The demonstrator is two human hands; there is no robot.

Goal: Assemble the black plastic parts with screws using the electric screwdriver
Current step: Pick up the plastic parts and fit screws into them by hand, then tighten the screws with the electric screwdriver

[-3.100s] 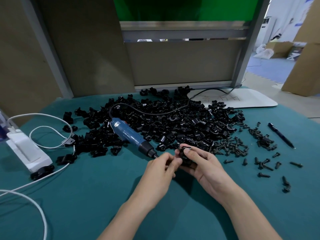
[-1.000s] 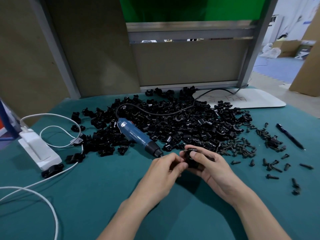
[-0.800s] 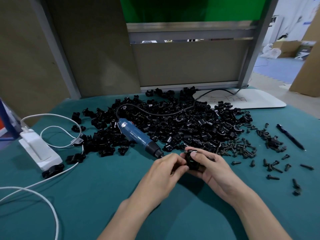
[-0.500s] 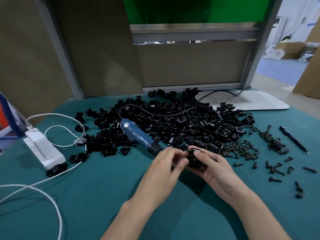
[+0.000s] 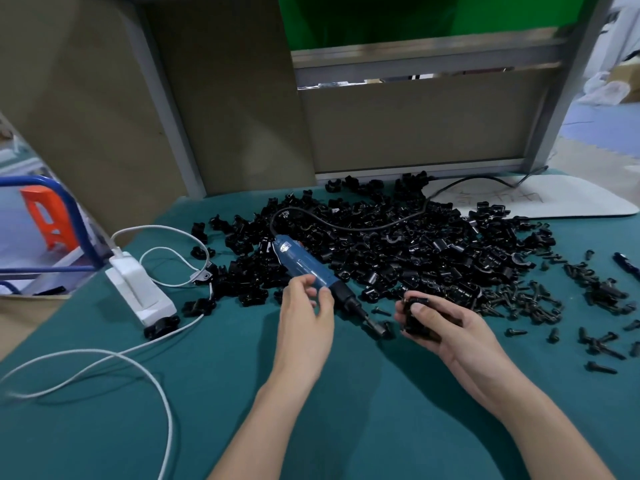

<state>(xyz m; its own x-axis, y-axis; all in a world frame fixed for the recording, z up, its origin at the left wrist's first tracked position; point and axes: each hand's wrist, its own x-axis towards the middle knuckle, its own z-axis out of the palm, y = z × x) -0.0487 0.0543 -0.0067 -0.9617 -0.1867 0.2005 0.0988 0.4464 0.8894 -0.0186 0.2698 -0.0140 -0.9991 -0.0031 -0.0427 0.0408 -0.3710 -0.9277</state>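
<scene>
white board (image 5: 571, 202) scrawl, screwdriver (image 5: 304, 265) label, both unreadable

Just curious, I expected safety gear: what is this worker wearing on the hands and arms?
Nothing shows. The left hand and right hand are bare, without gloves, and both forearms are uncovered to the picture's bottom edge. No sleeve, watch, ring or bracelet is visible.

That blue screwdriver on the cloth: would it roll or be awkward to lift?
The screwdriver looks round-bodied, so a nudge might roll it, though the pile of parts beside it would likely stop it. Its cord looks bendy and would probably drag across parts when lifted.
</scene>
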